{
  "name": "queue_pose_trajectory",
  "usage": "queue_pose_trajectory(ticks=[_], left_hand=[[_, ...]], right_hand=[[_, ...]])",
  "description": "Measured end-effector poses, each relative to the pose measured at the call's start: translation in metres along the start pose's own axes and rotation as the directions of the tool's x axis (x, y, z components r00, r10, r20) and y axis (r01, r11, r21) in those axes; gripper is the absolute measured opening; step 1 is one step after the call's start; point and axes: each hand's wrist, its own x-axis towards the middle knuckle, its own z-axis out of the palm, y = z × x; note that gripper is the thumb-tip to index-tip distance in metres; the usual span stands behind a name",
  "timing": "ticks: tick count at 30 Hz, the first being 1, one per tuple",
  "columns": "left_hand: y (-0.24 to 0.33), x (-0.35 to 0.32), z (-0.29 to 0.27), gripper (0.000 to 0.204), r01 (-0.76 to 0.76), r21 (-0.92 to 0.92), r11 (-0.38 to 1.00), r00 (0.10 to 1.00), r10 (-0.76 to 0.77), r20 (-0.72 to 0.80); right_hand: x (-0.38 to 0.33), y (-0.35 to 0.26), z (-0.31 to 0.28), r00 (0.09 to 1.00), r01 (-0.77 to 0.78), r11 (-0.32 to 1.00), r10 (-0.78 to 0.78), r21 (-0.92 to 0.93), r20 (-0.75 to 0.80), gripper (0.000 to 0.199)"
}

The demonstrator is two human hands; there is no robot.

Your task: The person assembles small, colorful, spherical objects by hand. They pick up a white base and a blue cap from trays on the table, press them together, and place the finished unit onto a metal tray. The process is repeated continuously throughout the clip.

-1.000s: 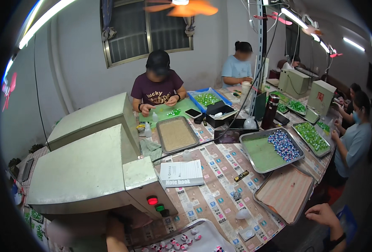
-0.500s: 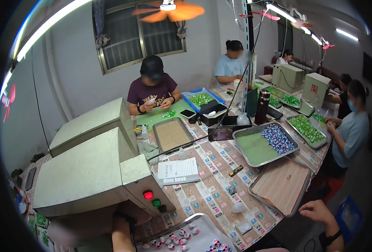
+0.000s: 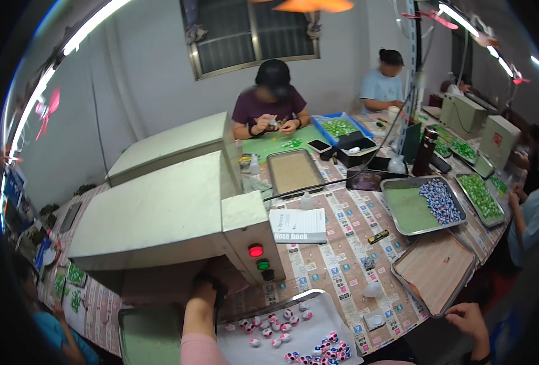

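Left hand [image 3: 205, 292]: a pink-sleeved forearm, a dark band at the wrist, reaching into the open front of a pale machine [image 3: 148, 222]; fingers hidden inside, so whether they are spread or pinching cannot be told. Right hand [image 3: 469, 321]: held just beside the near corner of a lined tray [image 3: 437, 280], fingers loosely bent and a little apart. Machine: on the left of the desk [image 3: 327, 267], a red light [image 3: 255, 250] above a green light [image 3: 263, 264] on its front. White-lined tray [image 3: 319, 313]: right of the left forearm, holding scattered pink-and-white pieces [image 3: 271, 325] and, nearer the edge of view, a cluster of blue-and-pink pieces [image 3: 329, 351]. Green tray [image 3: 151, 331]: left of the same forearm. Between machine and lined tray: a notebook [image 3: 303, 226], a dark-and-yellow packet [image 3: 378, 236], a rounded white item [image 3: 373, 289], a small white dish [image 3: 375, 320]. Farther back: a sand-coloured tray [image 3: 294, 170]; a metal tray [image 3: 401, 207], its right part heaped with blue-and-white pieces [image 3: 441, 201]; a dark flask [image 3: 426, 150]; a phone [image 3: 319, 146]. Across the desk: a person in a dark cap [image 3: 269, 106], both hands raised over a green mat [image 3: 263, 146].
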Motion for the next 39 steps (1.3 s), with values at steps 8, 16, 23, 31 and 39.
queue_pose_trajectory(ticks=[8, 16, 23, 31, 39], left_hand=[[-0.005, 0.003, 0.025, 0.057, 0.096, -0.074, 0.993, 0.988, -0.086, 0.131], [0.007, -0.001, 0.069, 0.056, 0.237, -0.061, 0.970, 0.931, -0.209, 0.298], [0.006, 0.006, 0.080, 0.049, -0.023, 0.232, 0.972, 0.910, -0.076, 0.408], [-0.034, -0.055, 0.072, 0.015, 0.095, -0.113, 0.989, 0.990, -0.105, -0.090], [-0.147, -0.167, 0.259, 0.032, 0.439, -0.015, 0.898, 0.848, -0.409, 0.336]], right_hand=[[-0.014, -0.031, -0.014, 0.993, 0.104, 0.993, -0.101, -0.051, 0.054, 0.016], [-0.002, -0.007, 0.000, 0.995, 0.100, 0.995, -0.101, 0.016, 0.006, 0.015], [-0.010, -0.017, -0.004, 0.990, 0.142, 0.990, -0.142, -0.001, -0.004, 0.016], [0.019, 0.009, -0.011, 0.950, 0.312, 0.950, -0.312, 0.022, 0.005, 0.015], [0.093, 0.050, -0.028, 0.927, 0.338, 0.923, -0.294, 0.183, -0.232, 0.018]])
